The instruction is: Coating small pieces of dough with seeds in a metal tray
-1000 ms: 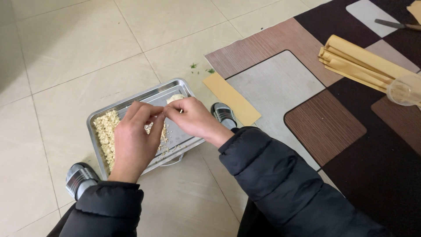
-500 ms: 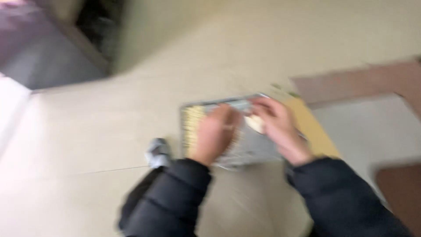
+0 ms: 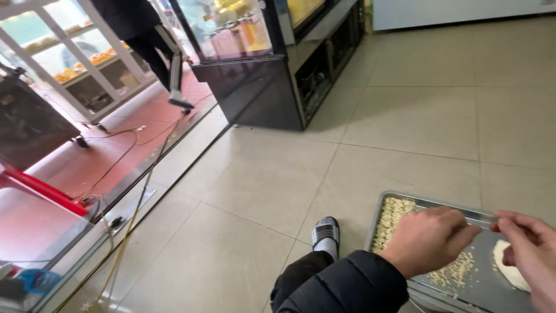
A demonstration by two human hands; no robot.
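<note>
1. Down at the bottom right of the head view, a metal tray [image 3: 387, 204] sits on the tiled floor [image 3: 405, 116]. Pale crumbs [image 3: 392, 215] lie along its left side, and a white lump of dough [image 3: 509, 266] lies on its right side, cut off by the frame edge.
2. Left hand [image 3: 428, 239] – it hovers over the middle of the tray, fingers curled and pinched together towards the right; whether it grips anything between the tips I cannot tell. Its black sleeve [image 3: 347, 290] runs off the bottom edge.
3. Right hand [image 3: 530, 249] – partly out of frame, fingers drawn narrow and pointing left, fingertips just beside those of the left hand and above the dough. What it holds, if anything, cannot be told.
4. Just left of the tray, a grey shoe [image 3: 326, 233] rests on the floor.
5. Further off, a dark display case [image 3: 272, 75] stands at the top centre.
6. At the top left, another person's legs [image 3: 156, 46] stand on a red floor [image 3: 69, 174] past a doorway, with yellow cables [image 3: 130, 220] trailing across the threshold.
</note>
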